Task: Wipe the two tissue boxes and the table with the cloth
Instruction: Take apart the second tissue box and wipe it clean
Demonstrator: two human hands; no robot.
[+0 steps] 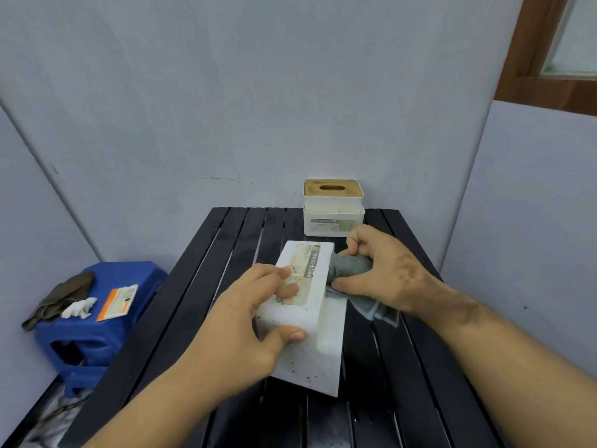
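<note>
A white tissue box (310, 318) lies on its side at the middle of a black slatted table (200, 305). The left hand (248, 321) grips its near left corner, thumb on the end face, fingers on the label. The right hand (384, 270) bunches a grey cloth (350, 268) against the box's right side. A 2nd box (333, 206) with a wooden lid stands at the far edge. Left of the table, a blue stool (106, 318) holds rags and a card

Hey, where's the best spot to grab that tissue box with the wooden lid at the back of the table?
Probably grip the wooden-lid tissue box across its flat white side walls, coming from above: it stands upright and apart from the nearer box, and the lid may lift off.
</note>
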